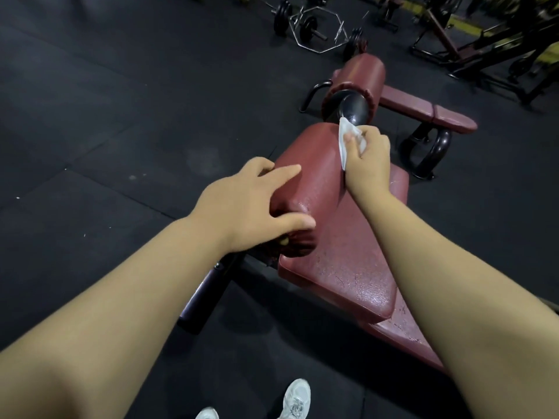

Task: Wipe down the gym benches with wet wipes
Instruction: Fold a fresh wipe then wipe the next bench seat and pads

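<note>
A dark red padded bench stretches away from me, its vinyl cracked. A red roller pad lies across its near part. My left hand rests on the roller's near end, fingers spread over it and thumb at its end face. My right hand pinches a white wet wipe and holds it against the roller's far right side. Beyond it sits a second red roller with a black end cap.
Black rubber floor all around. Another red flat bench on black curved legs stands at the right back. A hex bar with weight plates lies at the top. Machine frames fill the top right. My white shoes show at the bottom.
</note>
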`<state>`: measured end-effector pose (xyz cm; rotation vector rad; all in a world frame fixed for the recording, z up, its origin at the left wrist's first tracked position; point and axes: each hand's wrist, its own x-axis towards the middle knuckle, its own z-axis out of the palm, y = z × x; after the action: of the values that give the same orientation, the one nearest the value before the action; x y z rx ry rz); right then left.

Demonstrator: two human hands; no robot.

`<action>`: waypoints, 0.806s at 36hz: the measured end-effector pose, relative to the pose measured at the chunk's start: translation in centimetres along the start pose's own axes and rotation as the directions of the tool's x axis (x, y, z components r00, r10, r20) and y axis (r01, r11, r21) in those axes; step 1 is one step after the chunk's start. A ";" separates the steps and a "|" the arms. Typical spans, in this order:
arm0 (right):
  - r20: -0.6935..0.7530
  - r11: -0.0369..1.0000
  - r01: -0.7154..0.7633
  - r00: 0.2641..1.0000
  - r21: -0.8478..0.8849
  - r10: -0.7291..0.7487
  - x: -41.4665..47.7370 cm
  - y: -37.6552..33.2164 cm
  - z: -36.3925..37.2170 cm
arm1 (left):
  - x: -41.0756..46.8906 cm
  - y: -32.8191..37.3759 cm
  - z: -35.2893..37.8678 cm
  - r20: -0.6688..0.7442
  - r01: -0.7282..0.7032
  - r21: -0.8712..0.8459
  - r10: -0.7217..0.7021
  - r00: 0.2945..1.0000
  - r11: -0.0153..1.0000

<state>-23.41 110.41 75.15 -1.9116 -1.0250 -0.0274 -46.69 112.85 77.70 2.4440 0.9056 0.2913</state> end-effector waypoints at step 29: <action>0.244 0.932 0.333 0.901 0.145 -0.360 -10.9 -1.3 -2.2 | -0.3 -3.5 1.6 0.133 0.188 -0.237 -0.159 0.978 0.953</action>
<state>-30.54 102.10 72.87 -1.6484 -1.5145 0.0784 -48.23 114.30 74.48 2.1135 0.9653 0.1890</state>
